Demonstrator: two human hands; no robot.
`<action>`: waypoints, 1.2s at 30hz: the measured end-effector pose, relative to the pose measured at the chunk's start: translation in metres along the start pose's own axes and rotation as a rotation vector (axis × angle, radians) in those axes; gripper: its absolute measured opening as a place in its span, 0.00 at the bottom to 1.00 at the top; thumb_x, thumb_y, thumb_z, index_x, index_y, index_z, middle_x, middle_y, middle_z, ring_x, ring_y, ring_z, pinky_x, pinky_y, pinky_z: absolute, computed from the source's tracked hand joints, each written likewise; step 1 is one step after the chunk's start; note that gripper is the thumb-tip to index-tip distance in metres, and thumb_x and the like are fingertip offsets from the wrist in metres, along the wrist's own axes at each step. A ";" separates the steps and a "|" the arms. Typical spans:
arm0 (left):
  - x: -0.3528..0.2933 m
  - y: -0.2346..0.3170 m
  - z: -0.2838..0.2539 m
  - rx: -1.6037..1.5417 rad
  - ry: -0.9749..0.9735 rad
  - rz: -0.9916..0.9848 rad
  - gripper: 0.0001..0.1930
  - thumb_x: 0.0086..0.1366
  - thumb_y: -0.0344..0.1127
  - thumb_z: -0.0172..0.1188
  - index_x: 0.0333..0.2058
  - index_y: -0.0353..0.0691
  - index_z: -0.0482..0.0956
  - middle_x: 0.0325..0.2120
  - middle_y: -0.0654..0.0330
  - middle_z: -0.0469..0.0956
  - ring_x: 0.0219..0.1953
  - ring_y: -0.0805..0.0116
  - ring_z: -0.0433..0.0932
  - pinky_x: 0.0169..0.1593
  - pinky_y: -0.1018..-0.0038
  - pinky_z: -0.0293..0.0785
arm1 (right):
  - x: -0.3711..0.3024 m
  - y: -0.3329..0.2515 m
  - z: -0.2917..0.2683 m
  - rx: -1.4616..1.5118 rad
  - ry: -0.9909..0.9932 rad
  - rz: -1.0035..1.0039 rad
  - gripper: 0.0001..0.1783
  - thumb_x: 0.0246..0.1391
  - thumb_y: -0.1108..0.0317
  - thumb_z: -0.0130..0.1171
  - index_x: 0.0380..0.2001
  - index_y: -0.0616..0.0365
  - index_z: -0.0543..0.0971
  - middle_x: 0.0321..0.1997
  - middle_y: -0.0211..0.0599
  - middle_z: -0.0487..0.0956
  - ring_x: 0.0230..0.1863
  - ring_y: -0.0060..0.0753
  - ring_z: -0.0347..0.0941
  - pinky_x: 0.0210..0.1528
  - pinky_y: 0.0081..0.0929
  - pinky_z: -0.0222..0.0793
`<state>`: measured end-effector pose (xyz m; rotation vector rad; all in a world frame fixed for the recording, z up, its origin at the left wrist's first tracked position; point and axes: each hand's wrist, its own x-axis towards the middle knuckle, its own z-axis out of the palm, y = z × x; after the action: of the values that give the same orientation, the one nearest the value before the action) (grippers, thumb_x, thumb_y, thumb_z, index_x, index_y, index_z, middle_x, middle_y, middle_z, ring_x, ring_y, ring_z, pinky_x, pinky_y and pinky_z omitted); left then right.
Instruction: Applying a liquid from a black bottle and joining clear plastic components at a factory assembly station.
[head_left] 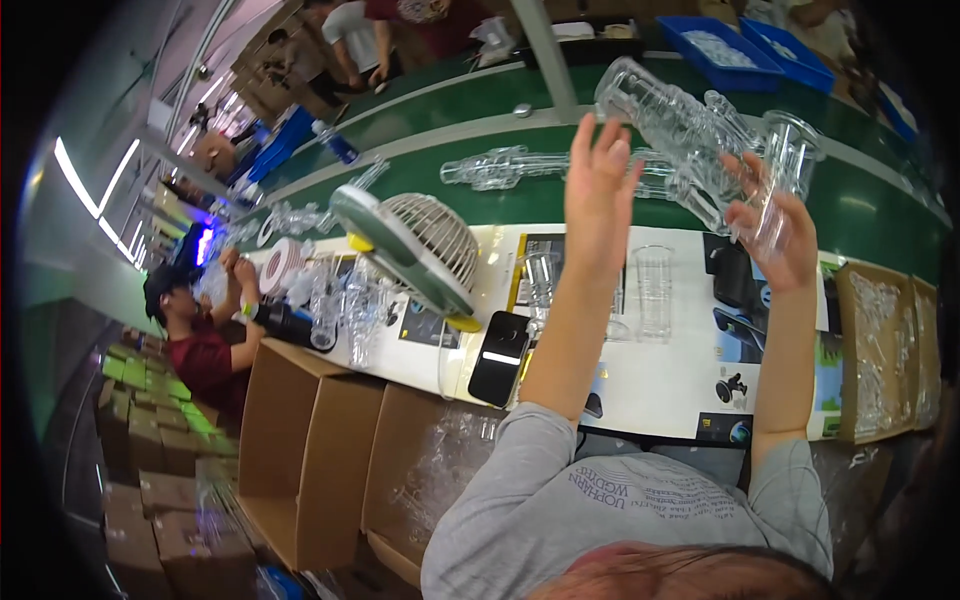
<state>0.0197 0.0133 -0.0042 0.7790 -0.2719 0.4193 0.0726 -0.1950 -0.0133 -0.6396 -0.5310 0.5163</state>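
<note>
Holding a clear flared tube (786,180), your right hand (796,243) sits beside the near end of a clear assembly (675,115) — slanting far-left, beyond your spread left hand (602,195).

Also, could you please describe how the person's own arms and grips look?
The left forearm and right forearm are bare below short grey sleeves; the grey shirt has dark lettering. The left grip and right grip are bare hands; I see no gloves, watch or bracelet.
</note>
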 end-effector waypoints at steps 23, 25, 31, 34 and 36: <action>0.012 0.031 -0.045 -0.354 0.040 0.112 0.21 0.59 0.51 0.49 0.39 0.37 0.70 0.37 0.53 0.73 0.42 0.58 0.71 0.49 0.61 0.67 | -0.044 -0.023 0.051 -1.083 0.069 -0.135 0.39 0.29 0.72 0.67 0.52 0.57 0.67 0.33 0.26 0.71 0.31 0.16 0.67 0.38 0.16 0.62; 0.009 0.036 -0.039 -0.435 -0.043 0.213 0.25 0.58 0.56 0.51 0.40 0.38 0.69 0.33 0.56 0.73 0.40 0.60 0.73 0.48 0.63 0.68 | -0.048 -0.018 0.049 -1.067 0.043 -0.158 0.39 0.30 0.72 0.67 0.52 0.56 0.66 0.34 0.27 0.71 0.31 0.18 0.68 0.39 0.16 0.63; 0.003 0.044 -0.025 -0.590 -0.169 0.304 0.22 0.56 0.49 0.58 0.41 0.37 0.69 0.32 0.58 0.71 0.38 0.65 0.71 0.50 0.63 0.66 | -0.045 -0.017 0.057 -1.270 -0.102 0.109 0.39 0.31 0.68 0.67 0.50 0.56 0.63 0.30 0.32 0.73 0.28 0.25 0.70 0.32 0.21 0.67; -0.003 0.047 -0.014 -0.688 -0.199 0.301 0.23 0.52 0.42 0.63 0.42 0.38 0.67 0.30 0.60 0.70 0.36 0.68 0.71 0.49 0.68 0.65 | -0.044 -0.009 0.052 -1.390 -0.213 0.080 0.39 0.33 0.61 0.67 0.51 0.58 0.63 0.28 0.38 0.75 0.24 0.29 0.70 0.27 0.22 0.66; -0.004 0.047 -0.012 -0.720 -0.238 0.310 0.24 0.52 0.43 0.62 0.43 0.38 0.65 0.30 0.59 0.69 0.36 0.68 0.70 0.49 0.67 0.64 | -0.044 -0.003 0.051 -1.442 -0.261 0.093 0.40 0.35 0.56 0.66 0.53 0.59 0.64 0.28 0.41 0.76 0.21 0.31 0.71 0.25 0.23 0.66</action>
<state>-0.0043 0.0503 0.0152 0.0724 -0.7251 0.4774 0.0096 -0.2022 0.0098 -1.9873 -1.1187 0.2270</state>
